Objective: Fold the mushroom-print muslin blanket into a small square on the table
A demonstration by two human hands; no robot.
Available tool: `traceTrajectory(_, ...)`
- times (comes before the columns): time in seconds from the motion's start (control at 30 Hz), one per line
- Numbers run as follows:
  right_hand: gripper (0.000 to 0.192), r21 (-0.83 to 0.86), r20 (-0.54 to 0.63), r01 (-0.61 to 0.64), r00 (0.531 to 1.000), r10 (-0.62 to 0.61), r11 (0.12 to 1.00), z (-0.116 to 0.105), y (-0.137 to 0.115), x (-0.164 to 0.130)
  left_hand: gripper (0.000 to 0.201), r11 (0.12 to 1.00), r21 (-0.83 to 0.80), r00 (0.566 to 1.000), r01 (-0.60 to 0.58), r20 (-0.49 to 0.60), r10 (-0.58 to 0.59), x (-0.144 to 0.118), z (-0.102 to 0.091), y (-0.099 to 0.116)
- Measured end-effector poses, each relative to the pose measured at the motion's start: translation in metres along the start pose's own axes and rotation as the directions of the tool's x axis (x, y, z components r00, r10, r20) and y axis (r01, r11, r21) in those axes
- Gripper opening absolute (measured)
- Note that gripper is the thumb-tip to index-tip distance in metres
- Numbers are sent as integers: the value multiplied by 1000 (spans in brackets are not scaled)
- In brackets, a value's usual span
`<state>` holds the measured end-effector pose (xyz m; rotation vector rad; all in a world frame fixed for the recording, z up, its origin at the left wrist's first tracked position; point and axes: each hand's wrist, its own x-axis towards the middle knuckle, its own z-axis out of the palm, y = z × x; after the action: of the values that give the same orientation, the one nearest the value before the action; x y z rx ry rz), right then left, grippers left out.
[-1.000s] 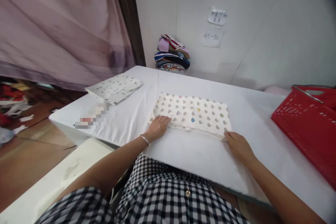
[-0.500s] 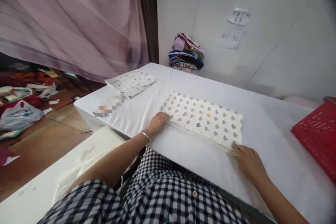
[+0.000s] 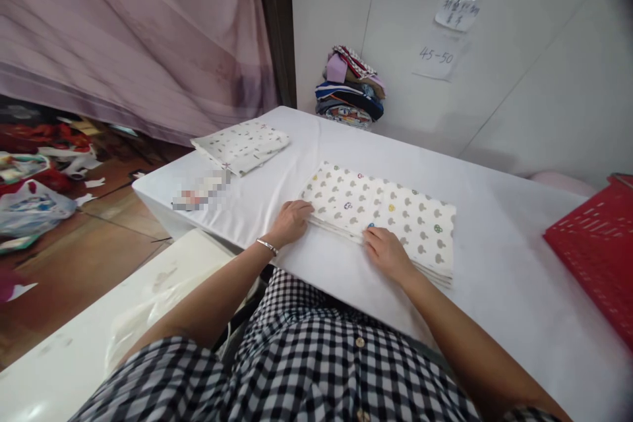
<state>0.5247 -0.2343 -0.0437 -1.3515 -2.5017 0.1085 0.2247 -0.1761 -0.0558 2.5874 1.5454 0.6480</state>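
Both hands rest flat, fingers loosely spread, on a folded mushroom-print cloth point(image 3: 390, 214) near the table's point(image 3: 494, 277) front edge: left hand point(image 3: 291, 222) at its left corner, right hand point(image 3: 386, 252) mid-edge.

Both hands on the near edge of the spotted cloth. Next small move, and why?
Probably lift the near-left corner and fold it across to the right. The left hand rests on that corner of the folded spotted cloth, the right hand presses the near edge at mid-length as if marking a fold line, and the cloth lies flat on the white table.
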Motion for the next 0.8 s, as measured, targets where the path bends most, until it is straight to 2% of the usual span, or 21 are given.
traceTrajectory(0.13,28,23,-9,-18,1000,18,1000,7,4,8,42,997,-67,1000,21,7,-21,1,-6,3)
traceTrajectory(0.33,32,56,-51,44,998,-41,997,6,20,-7,26,985,-9,984,-172,49,172,12,-6,14)
traceTrajectory(0.5,31,100,-89,-3,996,12,995,-4,36,-40,25,962,-63,962,-267,34,269,9,-4,0)
traceTrajectory(0.57,31,139,-95,-53,993,67,989,-8,43,-57,25,960,-97,965,-262,-18,262,5,-4,-7)
traceTrajectory(0.67,32,221,-72,-190,975,210,957,-15,55,-77,27,969,-159,980,-192,-77,181,7,-6,-12)
traceTrajectory(0.73,32,269,-51,-279,952,303,922,-19,63,-78,28,974,-188,990,-125,-81,112,18,-6,-8)
traceTrajectory(0.8,33,278,-46,-321,937,346,905,-23,69,-67,28,977,-196,995,-85,-73,71,36,-4,2)
